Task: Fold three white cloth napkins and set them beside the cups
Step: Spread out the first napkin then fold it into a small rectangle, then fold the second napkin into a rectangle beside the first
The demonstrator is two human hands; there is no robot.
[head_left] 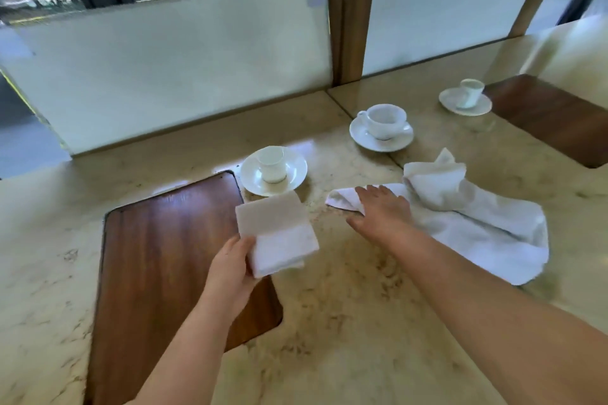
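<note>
A: Why is the cream marble table (345, 322) set like this?

B: Judging by the spacing, three places: white cups on white saucers at 12 o'clock (273, 171), 1 o'clock (381, 126) and, far off, 2 o'clock (465, 99). A dark wooden inlay panel (158, 266) at 9 o'clock probably marks the first seat.

A: And the cloths?

B: The loose white cloth napkins (487, 233) lie heaped at 3 o'clock, within reach. The right hand (381, 214) rests flat on their near end, fingers spread, gripping nothing that I can see. The left hand (230, 268) pinches the folded white napkin square (276, 233) just below the nearest saucer, likely about to set it beside it.

A: Anything unclear?

B: Whether the heap is two napkins or more; the folds hide that. The left hand's fingers are under the square, and the farthest cup is blurred.
</note>
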